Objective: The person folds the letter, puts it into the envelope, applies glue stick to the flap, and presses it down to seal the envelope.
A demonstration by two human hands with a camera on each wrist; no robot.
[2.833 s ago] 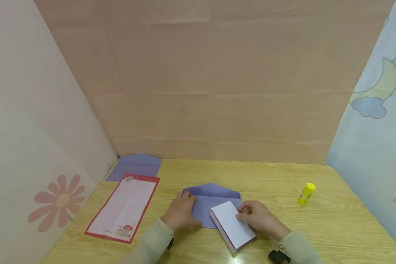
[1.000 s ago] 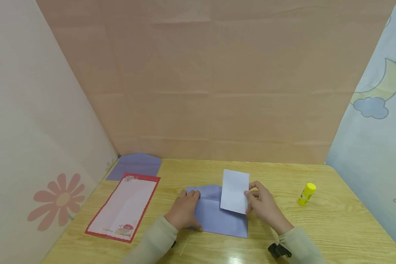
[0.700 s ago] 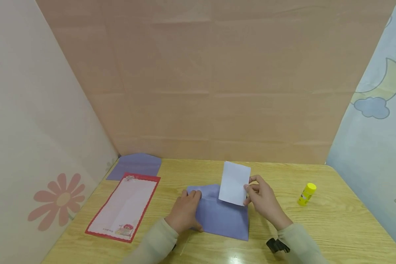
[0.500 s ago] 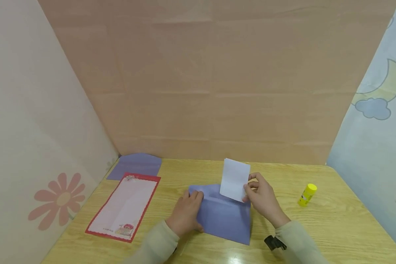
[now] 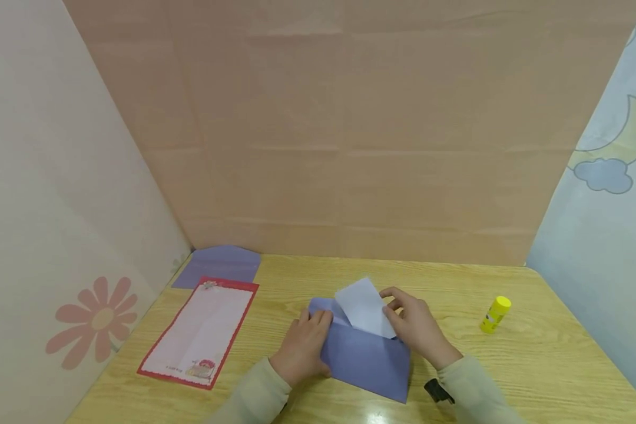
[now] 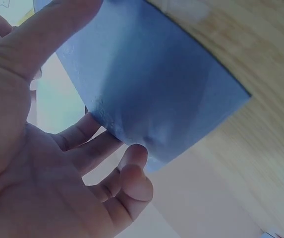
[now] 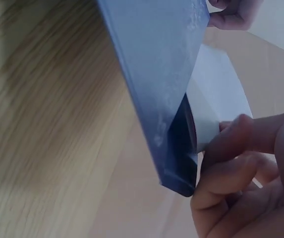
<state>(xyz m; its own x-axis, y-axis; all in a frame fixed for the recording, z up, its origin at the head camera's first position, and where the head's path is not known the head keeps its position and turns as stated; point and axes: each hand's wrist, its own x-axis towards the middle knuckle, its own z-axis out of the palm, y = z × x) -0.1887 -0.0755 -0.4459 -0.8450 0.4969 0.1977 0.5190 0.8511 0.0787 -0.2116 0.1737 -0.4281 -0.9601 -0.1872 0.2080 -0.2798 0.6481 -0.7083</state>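
A purple envelope [image 5: 368,362] is held tilted above the table's front middle, flap side away from me. My left hand [image 5: 303,346] grips its left end; in the left wrist view the thumb lies over the envelope [image 6: 146,74] and other fingers are behind its edge. My right hand [image 5: 416,324] pinches a folded sheet of white letter paper [image 5: 365,309] at its right edge. The sheet slants, its lower part hidden inside the envelope's mouth. The right wrist view shows the paper [image 7: 216,84] behind the envelope's front panel [image 7: 156,54], and right fingers beside the envelope's corner.
Left of the hands lies a red-bordered letter sheet [image 5: 201,335], near a second purple envelope [image 5: 219,268] at the back left. A yellow glue stick [image 5: 495,314] stands at the right. A brown backdrop [image 5: 350,147] rises behind the wooden table [image 5: 535,365].
My right hand has lifted the folded letter paper from in front of the envelope, carried it over, and lowered it into the mouth. The envelope has tilted up and shifted slightly right.
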